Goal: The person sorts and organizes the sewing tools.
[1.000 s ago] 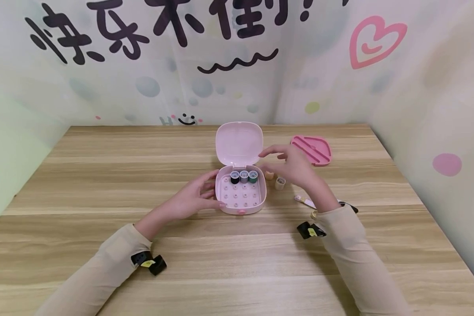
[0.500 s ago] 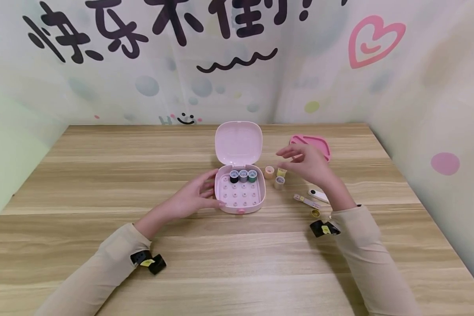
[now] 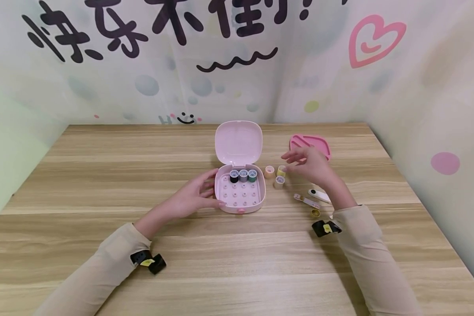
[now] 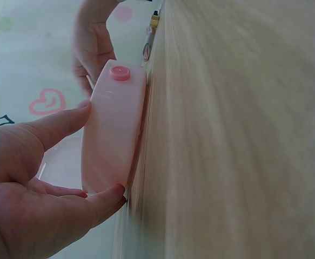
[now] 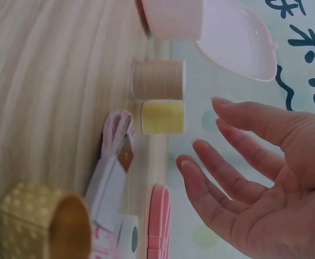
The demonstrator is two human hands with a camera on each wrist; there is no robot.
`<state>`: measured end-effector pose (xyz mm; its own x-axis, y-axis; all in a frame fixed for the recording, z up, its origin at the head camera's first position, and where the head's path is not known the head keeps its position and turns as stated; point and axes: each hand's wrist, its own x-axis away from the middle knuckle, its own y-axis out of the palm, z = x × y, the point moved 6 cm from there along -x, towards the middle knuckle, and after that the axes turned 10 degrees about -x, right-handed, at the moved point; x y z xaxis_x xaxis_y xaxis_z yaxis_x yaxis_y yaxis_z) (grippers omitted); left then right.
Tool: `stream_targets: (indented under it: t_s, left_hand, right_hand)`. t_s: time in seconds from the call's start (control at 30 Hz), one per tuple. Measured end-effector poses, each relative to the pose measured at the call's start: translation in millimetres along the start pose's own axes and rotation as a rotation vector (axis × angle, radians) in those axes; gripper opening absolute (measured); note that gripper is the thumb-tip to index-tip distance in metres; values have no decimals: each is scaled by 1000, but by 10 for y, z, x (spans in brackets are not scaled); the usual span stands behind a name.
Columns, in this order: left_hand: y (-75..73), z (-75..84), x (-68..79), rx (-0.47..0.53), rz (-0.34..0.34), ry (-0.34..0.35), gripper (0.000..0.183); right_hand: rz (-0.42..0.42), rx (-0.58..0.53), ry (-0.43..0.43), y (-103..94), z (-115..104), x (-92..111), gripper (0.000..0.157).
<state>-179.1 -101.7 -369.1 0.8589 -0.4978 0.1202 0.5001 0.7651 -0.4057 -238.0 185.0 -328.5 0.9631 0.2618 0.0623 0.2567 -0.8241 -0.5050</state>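
Note:
A pale pink sewing box stands on the table with its lid raised. Its floor carries rows of small pegs; along the back row sit black, grey and green thread spools. My left hand grips the box's left side, thumb at the front corner. Right of the box stand a peach spool, a yellow spool and a greyish-beige spool. My right hand hovers beside the yellow spool, holding nothing, its fingers loosely bent and apart in the right wrist view.
A pink divided tray lies behind my right hand, partly covered by it. Nearer me are a flat pink-and-white item, a white item with a dark dot and a gold thimble. A printed cloth backdrop rises behind the table.
My right hand has moved right, away from the box's right edge, to beside the yellow spool, which now shows along with the small items. The left hand and box have stayed put.

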Motion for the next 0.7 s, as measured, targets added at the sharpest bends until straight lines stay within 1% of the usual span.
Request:
stream_targets:
  t_s: [0.17,0.43,0.7]
  left_hand:
    - [2,-2,8,-4,4,-8,93]
    - [-9,-3,17,-30,10,-14,93]
    - [-7,4,22,-27,8,-7,94]
  right_hand:
    - [-11,-6,13,-2,59,-14,37]
    - [-37,20,54,33,99,-7,35]
    - [-31,41,49,75,150,-26,31]
